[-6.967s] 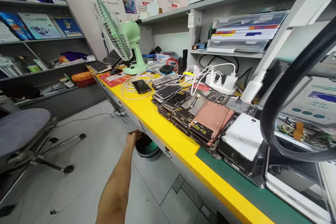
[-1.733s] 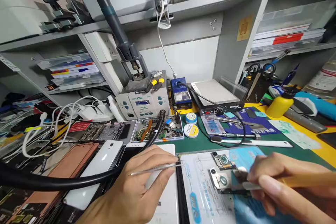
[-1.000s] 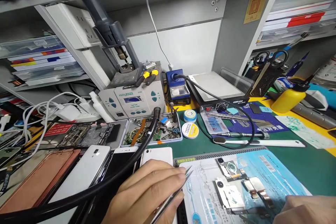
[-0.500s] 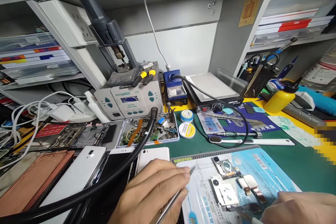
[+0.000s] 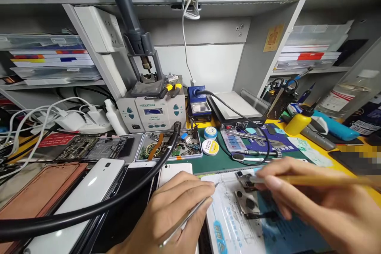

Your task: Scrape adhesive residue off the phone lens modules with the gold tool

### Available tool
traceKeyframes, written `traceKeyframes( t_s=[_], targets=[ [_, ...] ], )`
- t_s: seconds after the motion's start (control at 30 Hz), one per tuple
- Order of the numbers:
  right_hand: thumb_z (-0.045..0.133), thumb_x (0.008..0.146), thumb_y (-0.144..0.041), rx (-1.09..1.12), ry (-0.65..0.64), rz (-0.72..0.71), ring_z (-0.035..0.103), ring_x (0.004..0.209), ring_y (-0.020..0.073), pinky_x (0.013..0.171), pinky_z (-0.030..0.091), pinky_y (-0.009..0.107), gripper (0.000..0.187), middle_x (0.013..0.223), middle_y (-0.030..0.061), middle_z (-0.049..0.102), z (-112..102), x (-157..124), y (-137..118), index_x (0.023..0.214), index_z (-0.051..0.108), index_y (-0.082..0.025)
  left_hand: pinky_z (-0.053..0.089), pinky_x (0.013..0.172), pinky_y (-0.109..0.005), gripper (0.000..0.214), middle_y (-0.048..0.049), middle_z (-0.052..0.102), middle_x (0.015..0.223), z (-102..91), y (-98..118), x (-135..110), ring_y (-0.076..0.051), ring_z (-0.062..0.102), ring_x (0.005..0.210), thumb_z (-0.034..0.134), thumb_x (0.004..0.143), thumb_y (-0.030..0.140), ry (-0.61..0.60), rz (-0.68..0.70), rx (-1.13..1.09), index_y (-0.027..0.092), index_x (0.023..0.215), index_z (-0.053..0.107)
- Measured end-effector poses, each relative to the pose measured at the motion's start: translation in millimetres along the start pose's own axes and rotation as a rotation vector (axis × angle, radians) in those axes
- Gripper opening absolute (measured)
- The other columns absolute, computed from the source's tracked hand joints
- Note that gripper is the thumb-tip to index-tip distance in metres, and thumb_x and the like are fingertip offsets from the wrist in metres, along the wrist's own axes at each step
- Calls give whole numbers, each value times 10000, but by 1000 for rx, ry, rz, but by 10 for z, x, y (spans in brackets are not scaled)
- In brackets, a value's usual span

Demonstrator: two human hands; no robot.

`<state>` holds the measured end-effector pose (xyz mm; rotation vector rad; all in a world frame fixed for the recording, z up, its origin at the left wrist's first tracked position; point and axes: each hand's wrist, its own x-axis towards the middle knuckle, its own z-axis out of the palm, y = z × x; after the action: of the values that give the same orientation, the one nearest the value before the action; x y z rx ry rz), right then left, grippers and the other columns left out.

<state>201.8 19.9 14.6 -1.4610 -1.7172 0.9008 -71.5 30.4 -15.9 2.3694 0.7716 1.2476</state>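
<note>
- Since the last earlier frame, the right hand (image 5: 312, 208) has come up from the near right and now sits over the far half of the flat white-and-blue printed pad (image 5: 228, 222).
- Thumb and index finger pinch a long amber-handled tool (image 5: 327, 181), the other fingers curled below; its pale tip is blurred.
- That tool lies nearly level, long axis left to right, its tip pointing left over the upper small silver-and-black camera module (image 5: 242, 177); whether they touch, I cannot tell.
- The left hand (image 5: 172, 202) is closed, fingers bunched, around slim silver metal tweezers (image 5: 184, 222).
- Their long axis slants; the points face far right, reaching past the fingertips to the pad's far left corner. Whether the points meet, I cannot tell.
- Both modules lie left of the right hand, near the pad's far edge, the lower square silver camera module (image 5: 243, 202) nearer the person.
- Beyond the pad's far edge, two round tins (image 5: 210, 141) stand on the green mat (image 5: 205, 164), beside a white rectangular tray of small parts (image 5: 190, 156).
</note>
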Motion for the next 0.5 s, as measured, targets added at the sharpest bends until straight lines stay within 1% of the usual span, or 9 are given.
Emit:
traceKeyframes(
  t_s=[0.03,0.1,0.13,0.17,0.2,0.27,0.33,0.43,0.5],
  targets=[
    [649,927,-562,18,-80,39,578,509,183,459,487,278,309,600,7,639,4,87,-87,881,730,-268,602,844,-287,290,-71,746,985,11,-10,-2,-154,687,906,573,897,-17,38,12,-18,139,1107,698],
    [620,935,-600,43,-191,84,492,452,134,397,362,232,395,547,-15,595,28,276,-257,827,670,-223,599,825,-282,314,-57,733,944,33,-30,-11,-146,680,887,576,894,-17,93,23,-42,156,1128,696],
    [631,924,-602,33,-244,87,491,451,128,399,342,225,414,529,-19,583,46,370,-332,796,650,-208,596,831,-282,320,-53,728,933,41,-38,-18,-144,677,887,576,897,-13,96,25,-44,161,1138,694],
    [610,938,-599,8,-304,93,514,473,129,420,355,221,420,555,-16,596,68,457,-397,810,635,-200,593,838,-280,322,-51,727,930,45,-44,-23,-142,675,890,572,901,-11,88,16,-42,164,1142,693],
    [594,947,-594,-2,-327,90,496,464,119,418,342,216,428,548,-21,588,94,532,-450,787,607,-197,589,844,-275,320,-47,726,928,47,-48,-28,-137,672,893,568,907,-7,84,13,-37,166,1145,692],
    [577,965,-571,-37,-351,73,476,452,110,434,357,220,433,532,-34,563,157,642,-516,738,556,-203,578,863,-260,309,-34,725,932,44,-49,-35,-125,668,905,567,914,3,86,1,-35,169,1144,690],
    [596,968,-535,-81,-363,44,470,462,109,442,364,224,411,554,-37,560,225,700,-537,728,545,-206,568,877,-235,286,-19,726,935,37,-44,-34,-108,663,909,572,924,19,88,-19,-26,171,1134,693],
    [633,962,-489,-139,-359,-1,457,493,115,448,348,227,343,589,-47,546,301,732,-525,772,569,-210,556,876,-209,233,-12,733,944,30,-32,-21,-91,661,904,577,943,59,65,-66,-21,168,1103,708],
    [640,961,-478,-162,-335,-25,444,516,117,455,332,228,316,610,-52,528,302,743,-514,796,581,-215,552,869,-204,215,-19,742,966,27,-24,-7,-89,663,905,572,956,77,57,-90,-22,167,1091,714]
  ],
)
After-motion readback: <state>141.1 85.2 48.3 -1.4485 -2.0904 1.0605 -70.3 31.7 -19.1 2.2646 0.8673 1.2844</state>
